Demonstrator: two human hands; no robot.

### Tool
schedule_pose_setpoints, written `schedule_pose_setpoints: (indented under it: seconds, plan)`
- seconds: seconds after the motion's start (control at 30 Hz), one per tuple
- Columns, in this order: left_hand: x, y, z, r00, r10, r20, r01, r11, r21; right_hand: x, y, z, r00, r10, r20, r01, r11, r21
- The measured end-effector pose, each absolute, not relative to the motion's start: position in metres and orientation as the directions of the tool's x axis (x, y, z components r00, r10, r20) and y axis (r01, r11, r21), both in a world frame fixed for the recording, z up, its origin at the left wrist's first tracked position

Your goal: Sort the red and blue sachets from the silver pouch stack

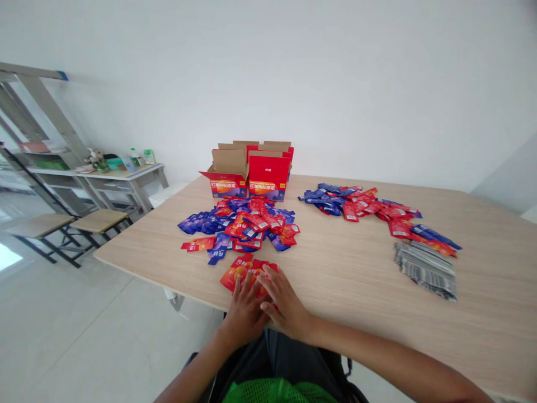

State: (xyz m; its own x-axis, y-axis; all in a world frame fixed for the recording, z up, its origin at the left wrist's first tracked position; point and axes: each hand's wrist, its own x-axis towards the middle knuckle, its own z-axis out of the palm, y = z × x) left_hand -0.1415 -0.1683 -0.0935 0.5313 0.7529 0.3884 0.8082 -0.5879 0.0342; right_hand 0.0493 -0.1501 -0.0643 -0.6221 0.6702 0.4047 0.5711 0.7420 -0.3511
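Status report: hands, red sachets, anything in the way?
Left hand, right hand on red sachets. Sachets partly covered. Red-and-blue sachet pile just beyond; no obstruction visible.

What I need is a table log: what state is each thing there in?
Front boxes: open
Near red packets: flat, partly covered
Left packet pile: loosely heaped
Right packet pile: loosely strewn
Striped bundle: lying flat, blurred
Left hand: open over packets
Right hand: open over packets
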Motion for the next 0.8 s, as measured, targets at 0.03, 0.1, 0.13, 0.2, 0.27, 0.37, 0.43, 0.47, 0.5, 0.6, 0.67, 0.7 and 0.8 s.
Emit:
schedule_pose_setpoints:
  seconds: [0.03, 0.1, 0.13, 0.2, 0.27, 0.37, 0.43, 0.47, 0.5, 0.6, 0.67, 0.7, 0.8]
  plan:
    - [-0.135, -0.170, -0.095, 0.515, 0.750, 0.416, 0.819, -0.574, 0.021, 0.046, -0.142, -0.063, -0.587, 0.713, 0.384, 0.604, 0.701, -0.379]
    - [-0.124, -0.172, -0.098, 0.489, 0.738, 0.465, 0.835, -0.550, -0.004, 0.038, -0.131, -0.059, -0.523, 0.781, 0.341, 0.655, 0.624, -0.426]
    - [-0.121, -0.172, -0.098, 0.480, 0.729, 0.488, 0.840, -0.543, -0.015, 0.034, -0.128, -0.057, -0.504, 0.803, 0.319, 0.670, 0.596, -0.443]
    - [-0.119, -0.172, -0.097, 0.464, 0.708, 0.533, 0.845, -0.534, -0.027, 0.030, -0.128, -0.054, -0.497, 0.819, 0.287, 0.678, 0.573, -0.461]
    - [-0.119, -0.173, -0.096, 0.426, 0.701, 0.572, 0.861, -0.509, -0.017, 0.029, -0.130, -0.052, -0.510, 0.813, 0.281, 0.674, 0.581, -0.456]
    - [-0.121, -0.172, -0.094, 0.315, 0.734, 0.601, 0.904, -0.425, 0.046, 0.035, -0.133, -0.057, -0.543, 0.785, 0.298, 0.648, 0.617, -0.447]
    - [-0.122, -0.171, -0.094, 0.287, 0.750, 0.596, 0.912, -0.405, 0.070, 0.043, -0.130, -0.061, -0.545, 0.775, 0.320, 0.616, 0.629, -0.475]
    - [-0.122, -0.170, -0.094, 0.299, 0.750, 0.591, 0.908, -0.414, 0.066, 0.048, -0.126, -0.063, -0.538, 0.773, 0.337, 0.595, 0.631, -0.498]
    - [-0.123, -0.169, -0.094, 0.319, 0.748, 0.582, 0.902, -0.428, 0.056, 0.054, -0.120, -0.064, -0.523, 0.773, 0.359, 0.573, 0.631, -0.523]
    - [-0.124, -0.165, -0.093, 0.396, 0.746, 0.536, 0.885, -0.466, -0.005, 0.075, -0.097, -0.059, -0.418, 0.792, 0.445, 0.515, 0.610, -0.602]
    - [-0.126, -0.163, -0.091, 0.468, 0.734, 0.492, 0.862, -0.502, -0.072, 0.089, -0.082, -0.055, -0.291, 0.828, 0.479, 0.496, 0.559, -0.665]
    - [-0.127, -0.162, -0.091, 0.512, 0.722, 0.465, 0.843, -0.527, -0.109, 0.096, -0.075, -0.054, -0.250, 0.839, 0.483, 0.488, 0.540, -0.686]
    - [-0.129, -0.161, -0.089, 0.606, 0.709, 0.360, 0.791, -0.584, -0.183, 0.113, -0.063, -0.060, -0.085, 0.868, 0.490, 0.480, 0.466, -0.743]
